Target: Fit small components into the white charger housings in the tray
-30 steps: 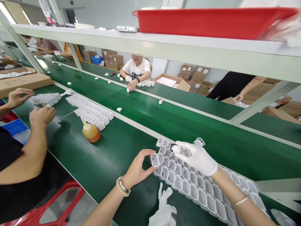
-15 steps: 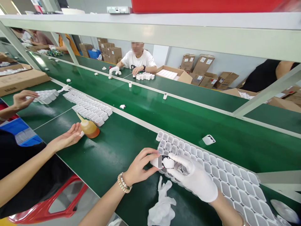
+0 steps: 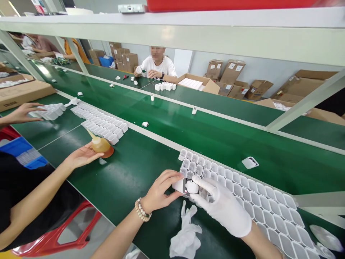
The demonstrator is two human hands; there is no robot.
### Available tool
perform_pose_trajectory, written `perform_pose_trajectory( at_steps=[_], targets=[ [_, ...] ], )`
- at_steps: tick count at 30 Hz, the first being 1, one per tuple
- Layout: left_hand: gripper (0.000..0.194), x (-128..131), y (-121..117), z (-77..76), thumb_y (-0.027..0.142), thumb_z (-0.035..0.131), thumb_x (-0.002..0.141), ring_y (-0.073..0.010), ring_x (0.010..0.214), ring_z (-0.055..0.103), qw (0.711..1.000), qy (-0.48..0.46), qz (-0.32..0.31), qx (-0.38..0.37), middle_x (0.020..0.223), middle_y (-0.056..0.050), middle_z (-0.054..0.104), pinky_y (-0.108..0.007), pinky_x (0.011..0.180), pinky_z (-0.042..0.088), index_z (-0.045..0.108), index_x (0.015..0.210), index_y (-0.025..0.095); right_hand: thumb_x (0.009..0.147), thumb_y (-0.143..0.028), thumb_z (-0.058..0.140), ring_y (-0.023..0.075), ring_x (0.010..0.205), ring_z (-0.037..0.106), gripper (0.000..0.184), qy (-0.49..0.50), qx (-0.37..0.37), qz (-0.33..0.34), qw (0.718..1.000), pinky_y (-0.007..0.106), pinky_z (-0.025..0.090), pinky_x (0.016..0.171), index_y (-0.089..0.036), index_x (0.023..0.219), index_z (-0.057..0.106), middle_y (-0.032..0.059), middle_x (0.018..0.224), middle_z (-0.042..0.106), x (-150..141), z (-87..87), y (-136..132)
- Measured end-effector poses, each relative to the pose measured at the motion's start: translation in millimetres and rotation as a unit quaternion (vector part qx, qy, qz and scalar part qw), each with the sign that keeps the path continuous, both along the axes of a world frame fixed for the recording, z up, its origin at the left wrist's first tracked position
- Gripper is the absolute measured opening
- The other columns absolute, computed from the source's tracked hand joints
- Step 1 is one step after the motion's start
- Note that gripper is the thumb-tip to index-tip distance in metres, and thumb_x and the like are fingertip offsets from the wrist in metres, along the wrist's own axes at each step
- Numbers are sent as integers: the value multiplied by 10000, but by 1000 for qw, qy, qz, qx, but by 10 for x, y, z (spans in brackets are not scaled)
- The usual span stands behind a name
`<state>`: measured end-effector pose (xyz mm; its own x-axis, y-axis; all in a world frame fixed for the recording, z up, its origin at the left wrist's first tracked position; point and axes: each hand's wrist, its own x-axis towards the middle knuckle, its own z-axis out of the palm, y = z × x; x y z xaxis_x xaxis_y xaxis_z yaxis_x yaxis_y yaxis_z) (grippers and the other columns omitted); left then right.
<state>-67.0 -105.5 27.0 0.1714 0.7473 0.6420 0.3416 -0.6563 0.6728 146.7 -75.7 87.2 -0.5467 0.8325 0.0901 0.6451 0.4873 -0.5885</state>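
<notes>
My bare left hand (image 3: 161, 190), with a bead bracelet at the wrist, pinches a small white plastic housing (image 3: 179, 185) between thumb and fingers. Its opening faces right. In my white-gloved right hand (image 3: 221, 205) is a small part with a rounded white face and a black edge (image 3: 192, 187), held by thumb and fingertips at that opening. The part seems to sit partly inside the housing. Rows of white open-topped cups (image 3: 250, 187) stand just behind and to the right of my hands. A loose white glove (image 3: 186, 230) lies on the green table below them.
At left, a co-worker's hand (image 3: 83, 156) is at a squeeze bottle of amber liquid (image 3: 102, 146), near more white cups (image 3: 107, 126). A white housing (image 3: 250, 162) lies on the green belt (image 3: 172, 131). Another person (image 3: 159, 66) sits opposite. A shelf beam (image 3: 172, 36) crosses overhead.
The white part has moved slightly left, closer into the housing. Housings on the belt have shifted right. The co-worker's hand at left has moved further under the bottle.
</notes>
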Motion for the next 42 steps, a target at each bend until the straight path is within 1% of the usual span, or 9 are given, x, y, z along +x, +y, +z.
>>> perform_pose_trajectory(
  at_steps=[3,12,19,22,24,26,30,36,42],
  targets=[
    [421,-1,-5,13,238,689,892,-270,1108,625,1000,-5,-3,-8,1188,-129,657,-467,910,569,553,1290,227,911,-324,551,238,906,725,289,-1,1,2,1000,373,629,754,-270,1170,668,49,1068,747,-9,0,-12],
    [407,9,-19,26,230,697,886,-263,1090,628,1000,1,-9,-20,1174,-130,667,-454,909,562,559,1268,211,915,-271,519,237,890,713,224,-3,27,7,1000,340,607,697,-266,1065,685,58,999,733,-21,-69,-46],
    [391,28,-23,21,263,703,883,-256,1080,631,999,-9,-23,-29,1156,-119,678,-448,923,553,566,1246,213,889,-301,587,256,934,702,188,-30,-66,26,997,400,590,787,-256,1036,694,65,1059,727,-48,-107,13],
    [403,23,-29,35,294,709,879,-257,1063,638,999,-25,-17,-36,1146,-116,683,-452,920,551,571,1251,224,884,-307,592,268,971,691,308,-15,-72,3,997,443,574,844,-264,1184,646,64,1083,725,-70,-130,-7],
    [421,14,-35,50,321,721,868,-257,1044,643,998,-41,-5,-41,1130,-113,687,-451,904,554,574,1252,233,866,-325,625,273,971,688,437,-2,-49,-35,998,460,568,856,-278,1297,575,52,1074,727,-82,-150,-38],
    [431,8,-42,60,342,734,855,-256,1026,645,997,-58,6,-49,1111,-112,692,-447,891,557,582,1244,233,843,-354,668,283,961,687,461,3,-10,-55,998,469,567,848,-279,1290,578,53,1065,726,-96,-160,-68],
    [429,9,-55,58,338,756,838,-249,1014,649,994,-89,10,-60,1099,-113,692,-434,889,554,598,1219,222,878,-347,643,283,867,677,202,-29,65,7,997,435,571,740,-246,1048,684,84,983,714,-131,-145,-105],
    [458,4,-46,20,321,801,795,-242,989,658,992,-111,18,-62,1083,-103,692,-419,876,556,607,1198,222,912,-406,593,253,712,628,372,-62,110,45,991,399,551,608,-179,1205,618,94,857,669,-164,-136,-128],
    [463,-9,-41,-33,315,807,789,-251,997,658,992,-117,18,-51,1078,-109,696,-439,881,554,603,1195,222,949,-413,522,235,647,611,359,-51,149,52,986,370,537,559,-145,1171,611,77,774,645,-194,-148,-149]
  ],
)
